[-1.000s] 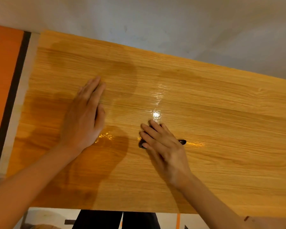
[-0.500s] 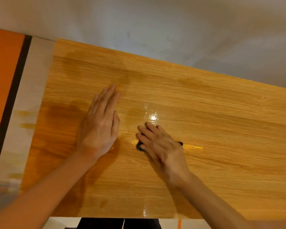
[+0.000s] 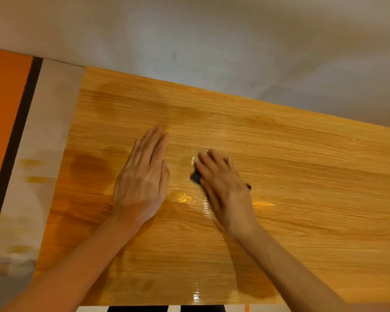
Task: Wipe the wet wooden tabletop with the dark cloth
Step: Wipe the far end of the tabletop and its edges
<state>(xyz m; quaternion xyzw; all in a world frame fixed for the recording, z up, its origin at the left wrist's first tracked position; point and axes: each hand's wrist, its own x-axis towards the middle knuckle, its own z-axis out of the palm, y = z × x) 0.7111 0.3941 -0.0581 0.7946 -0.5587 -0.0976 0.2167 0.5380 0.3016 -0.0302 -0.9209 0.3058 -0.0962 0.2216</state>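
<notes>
- The dark cloth lies on the wooden tabletop near its middle, almost wholly covered by the right hand; only a bunched dark corner shows at the hand's left edge and a small dark tip at its right edge.
- The right hand presses down on the cloth, palm down, fingers extended and slightly spread, pointing away from the person and a little to the left. It lies flat on the cloth and is not closed around it. Its outline is blurred.
- The left hand rests flat on the bare wood just beside the right hand, apart from it and from the cloth. Its fingers are straight and held together, palm down, holding nothing.
- Both bare forearms reach in from the lower edge of the view and cover part of the near tabletop.
- Wet, glossy streaks shine on the wood between and just in front of the two hands, with another bright glint at the near edge of the table.
- Darker damp patches mark the wood to the left of the left hand and near the far left corner.
- Beyond the far edge of the tabletop stands a pale grey wall.
- To the left of the table, an orange panel is bordered by a dark strip and a pale band.
</notes>
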